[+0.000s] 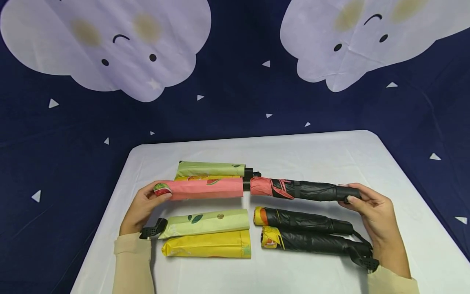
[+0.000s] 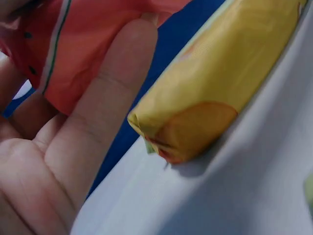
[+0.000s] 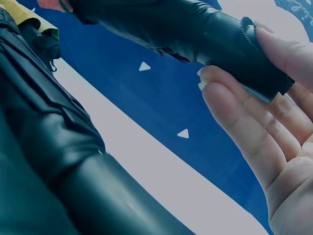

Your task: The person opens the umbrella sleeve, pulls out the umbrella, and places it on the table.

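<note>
A pink watermelon-print umbrella sleeve (image 1: 209, 188) is pinched at its left end between the thumb and fingers of my left hand (image 1: 141, 206). The left wrist view shows my thumb against the pink fabric (image 2: 80, 54). My right hand (image 1: 378, 216) grips the handle end of a folded black umbrella (image 1: 312, 191) with pink fabric at its far end. In the right wrist view its black handle (image 3: 244, 54) lies between thumb and fingers. The umbrella's pink end points at the sleeve's right end, with a small black part showing between them.
On the white table (image 1: 312, 155), a light green sleeve (image 1: 216, 222) and a yellow sleeve (image 1: 209, 245) lie front left. Two folded black umbrellas, one upper (image 1: 308, 219) and one lower (image 1: 312, 241), lie front right. Behind the pink sleeve lies another light green sleeve (image 1: 209, 168), with yellow fabric partly hidden.
</note>
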`<state>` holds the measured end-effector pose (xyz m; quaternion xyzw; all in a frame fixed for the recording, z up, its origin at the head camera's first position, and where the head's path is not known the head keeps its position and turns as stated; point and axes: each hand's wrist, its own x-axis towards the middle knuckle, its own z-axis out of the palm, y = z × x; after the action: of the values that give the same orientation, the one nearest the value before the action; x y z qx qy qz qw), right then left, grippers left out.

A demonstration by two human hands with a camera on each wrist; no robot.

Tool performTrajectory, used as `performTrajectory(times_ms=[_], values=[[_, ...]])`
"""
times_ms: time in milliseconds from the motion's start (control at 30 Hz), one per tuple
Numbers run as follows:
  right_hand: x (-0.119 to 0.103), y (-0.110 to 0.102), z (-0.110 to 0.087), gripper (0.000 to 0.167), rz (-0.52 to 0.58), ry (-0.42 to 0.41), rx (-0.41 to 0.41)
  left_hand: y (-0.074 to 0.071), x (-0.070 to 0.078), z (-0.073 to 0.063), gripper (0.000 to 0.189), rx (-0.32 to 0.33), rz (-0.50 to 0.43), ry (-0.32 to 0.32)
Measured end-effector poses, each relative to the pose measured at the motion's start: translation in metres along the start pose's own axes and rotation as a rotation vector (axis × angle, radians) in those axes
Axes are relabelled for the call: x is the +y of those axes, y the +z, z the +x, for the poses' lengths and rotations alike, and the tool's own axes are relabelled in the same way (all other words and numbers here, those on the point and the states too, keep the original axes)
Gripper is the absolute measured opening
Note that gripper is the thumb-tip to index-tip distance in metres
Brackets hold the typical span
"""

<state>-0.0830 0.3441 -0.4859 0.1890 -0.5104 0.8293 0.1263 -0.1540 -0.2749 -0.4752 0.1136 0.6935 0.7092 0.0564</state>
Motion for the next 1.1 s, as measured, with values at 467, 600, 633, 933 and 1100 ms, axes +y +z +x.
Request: performTrajectory(times_ms=[467,600,633,933,1100], values=[[0.004,-0.011,-0.008,0.038,-0.204,0.137,0.038,-0.004,-0.016,0.003,0.039,-0.088,0.119,-0.062],[0.007,-0.016,-0.011,0.04,-0.193,0.176,0.027,-0.002,-0.015,0.005,0.045,-0.113,0.212,-0.12],[0.008,-0.017,-0.012,0.04,-0.193,0.19,0.026,-0.002,-0.015,0.005,0.046,-0.116,0.243,-0.134],[0.006,-0.02,-0.013,0.041,-0.445,0.413,0.083,-0.002,-0.011,0.003,0.046,-0.159,0.407,-0.187],[0.003,-0.02,-0.012,0.045,-0.616,0.548,0.049,-0.003,-0.003,0.001,0.047,-0.232,0.447,-0.205]])
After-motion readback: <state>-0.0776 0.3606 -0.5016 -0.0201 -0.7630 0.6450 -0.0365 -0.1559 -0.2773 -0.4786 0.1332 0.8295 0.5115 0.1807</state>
